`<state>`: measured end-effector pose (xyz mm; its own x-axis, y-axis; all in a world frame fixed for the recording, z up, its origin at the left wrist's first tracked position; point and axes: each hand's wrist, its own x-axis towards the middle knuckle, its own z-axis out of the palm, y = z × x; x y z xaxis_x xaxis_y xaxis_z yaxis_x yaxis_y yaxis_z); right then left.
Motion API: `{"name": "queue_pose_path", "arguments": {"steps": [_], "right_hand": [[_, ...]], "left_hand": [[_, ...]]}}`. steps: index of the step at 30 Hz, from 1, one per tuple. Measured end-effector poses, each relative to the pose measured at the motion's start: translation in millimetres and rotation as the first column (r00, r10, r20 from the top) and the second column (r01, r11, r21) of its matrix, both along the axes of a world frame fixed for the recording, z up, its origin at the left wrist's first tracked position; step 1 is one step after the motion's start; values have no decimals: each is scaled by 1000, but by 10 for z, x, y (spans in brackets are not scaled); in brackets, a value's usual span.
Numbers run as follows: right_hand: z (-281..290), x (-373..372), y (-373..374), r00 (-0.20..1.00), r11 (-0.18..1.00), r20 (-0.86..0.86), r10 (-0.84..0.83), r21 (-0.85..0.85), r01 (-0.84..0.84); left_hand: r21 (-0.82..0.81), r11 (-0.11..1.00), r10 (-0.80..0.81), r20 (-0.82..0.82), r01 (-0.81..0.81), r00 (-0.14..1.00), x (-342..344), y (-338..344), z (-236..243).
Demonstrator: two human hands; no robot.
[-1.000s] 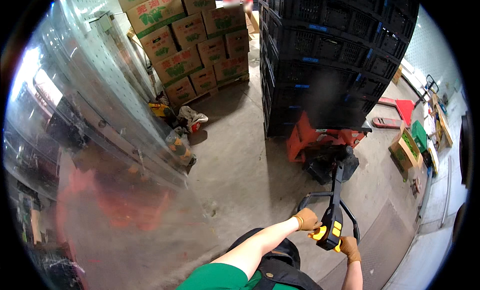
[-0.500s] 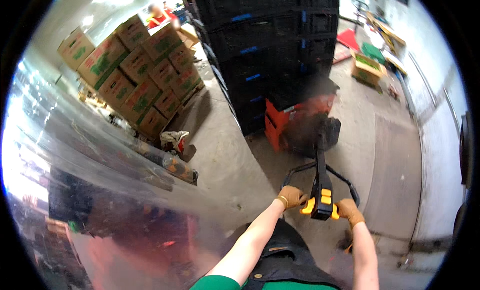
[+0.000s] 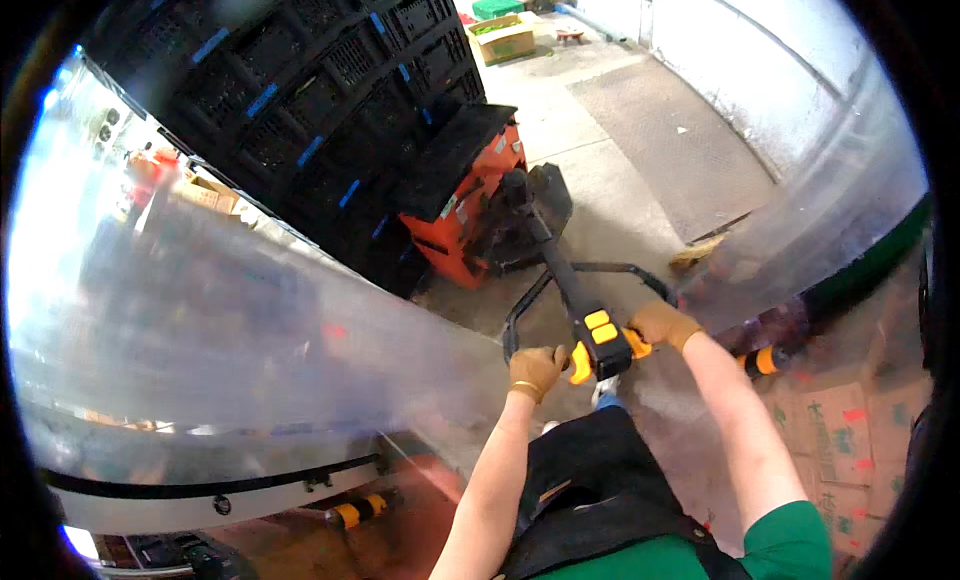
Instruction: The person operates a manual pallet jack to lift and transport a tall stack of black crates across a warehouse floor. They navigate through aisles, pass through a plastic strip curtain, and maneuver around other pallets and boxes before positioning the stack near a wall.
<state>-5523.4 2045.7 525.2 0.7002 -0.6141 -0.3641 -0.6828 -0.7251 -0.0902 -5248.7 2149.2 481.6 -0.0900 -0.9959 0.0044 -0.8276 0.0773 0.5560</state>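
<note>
Handle (image 3: 603, 346) lies between left grip (image 3: 538, 371) and right grip (image 3: 664, 326), each curled around one side.

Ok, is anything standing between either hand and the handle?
Nothing visible: the left hand and right hand both grip the handle, one on each side. The plastic curtain hangs left of the left hand, not between.

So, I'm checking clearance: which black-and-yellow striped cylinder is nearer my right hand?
The striped cylinder right of your brown-gloved right hand; the other sits lower left, farther away.
</note>
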Motion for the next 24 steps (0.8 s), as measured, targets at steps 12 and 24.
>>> {"name": "queue_pose_path", "arguments": {"steps": [12, 24], "right_hand": [[-441, 257, 1506, 998, 985, -57, 13, 173, -3], [-151, -807, 2149, 998, 972, -24, 63, 230, -56]], "left_hand": [[279, 958, -142, 239, 72, 960, 348, 1258, -266], [470, 875, -48, 325, -117, 944, -874, 1948, -99]]}}
